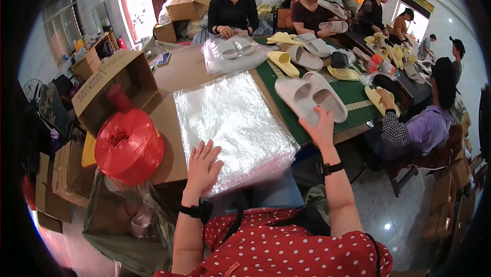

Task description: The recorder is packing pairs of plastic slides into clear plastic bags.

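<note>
My left hand [203,168] lies with spread fingers on the near left part of a stack of clear plastic bags [230,111]. The stack is shiny and thick, and its near edge shows many layers. To the right of it, my right hand [322,129] grips a pair of pale grey slide sandals [291,93] by the near end. The two sandals sit side by side over the green part of the table [279,108]; whether they still touch it I cannot tell.
A big roll of red plastic twine [128,146] stands at the left, before an open cardboard box [117,75]. Yellow and grey slides [284,63] lie at the far right. Opposite, a person [232,11] handles bagged slides [235,48]. A co-worker in purple [427,131] sits at the right.
</note>
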